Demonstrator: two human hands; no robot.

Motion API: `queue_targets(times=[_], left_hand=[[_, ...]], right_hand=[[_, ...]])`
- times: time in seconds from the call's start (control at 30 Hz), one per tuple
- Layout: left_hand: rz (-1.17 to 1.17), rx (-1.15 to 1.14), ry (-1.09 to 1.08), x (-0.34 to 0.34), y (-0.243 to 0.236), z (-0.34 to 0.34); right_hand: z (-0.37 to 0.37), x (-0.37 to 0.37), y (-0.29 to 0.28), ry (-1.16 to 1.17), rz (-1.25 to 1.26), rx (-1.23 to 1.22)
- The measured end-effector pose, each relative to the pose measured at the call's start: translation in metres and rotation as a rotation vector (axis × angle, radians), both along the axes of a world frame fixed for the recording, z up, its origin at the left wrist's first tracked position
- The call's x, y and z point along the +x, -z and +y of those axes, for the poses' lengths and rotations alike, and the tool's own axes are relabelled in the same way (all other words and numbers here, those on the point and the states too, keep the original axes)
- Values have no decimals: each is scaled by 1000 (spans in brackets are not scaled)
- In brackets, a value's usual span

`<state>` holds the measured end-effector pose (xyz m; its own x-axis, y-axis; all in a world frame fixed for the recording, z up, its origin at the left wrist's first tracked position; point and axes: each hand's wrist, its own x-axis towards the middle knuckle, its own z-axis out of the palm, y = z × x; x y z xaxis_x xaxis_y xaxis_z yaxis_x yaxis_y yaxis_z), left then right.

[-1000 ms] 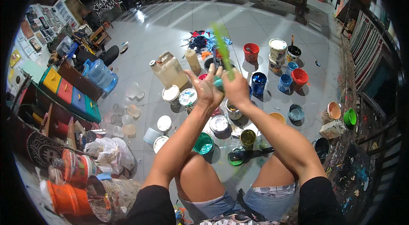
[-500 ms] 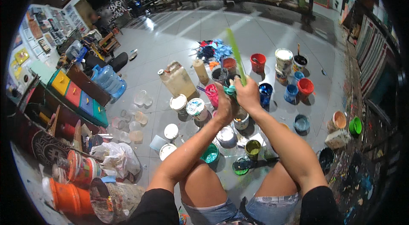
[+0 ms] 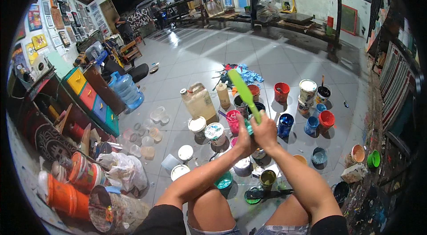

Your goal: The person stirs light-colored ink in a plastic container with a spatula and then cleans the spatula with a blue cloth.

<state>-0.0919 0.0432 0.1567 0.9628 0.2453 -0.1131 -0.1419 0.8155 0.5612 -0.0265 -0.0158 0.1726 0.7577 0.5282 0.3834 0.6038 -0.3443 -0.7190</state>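
My right hand (image 3: 265, 132) is closed round the lower handle of a bright green spatula (image 3: 242, 89), whose broad blade points up and away. My left hand (image 3: 244, 140) is against the right one, its fingers closed on a bunched teal cloth (image 3: 249, 127), mostly hidden between the hands. Around the hands stand paint pots: a pink one (image 3: 232, 121), a dark blue one (image 3: 285, 124) and a white-lidded tub (image 3: 215, 132). Below the forearms are a teal pot (image 3: 223, 180), an olive pot (image 3: 267, 177) and a dark-handled tool (image 3: 275, 193) lying over a green lid.
A yellowish jerrycan (image 3: 195, 100) and a squeeze bottle (image 3: 223, 95) stand beyond my left hand, near a rag pile (image 3: 242, 74). Red buckets (image 3: 281, 92) are at right. Clear cups (image 3: 148, 140), a blue water jug (image 3: 126, 90) and orange buckets (image 3: 66, 200) are at left.
My view has tilted up, so the scene sits lower. The spatula has turned to show its blade broadside, and it leans further left. Both hands stay together round it and the cloth.
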Motion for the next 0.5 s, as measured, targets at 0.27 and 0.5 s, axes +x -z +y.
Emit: queue_targets(times=[0.27,0.5], left_hand=[[131,142,-42,-3,3,9],[-544,-254,138,10,83,61]], right_hand=[[0,-5,-3,26,287,63],[6,-59,-27,-206,146,124]])
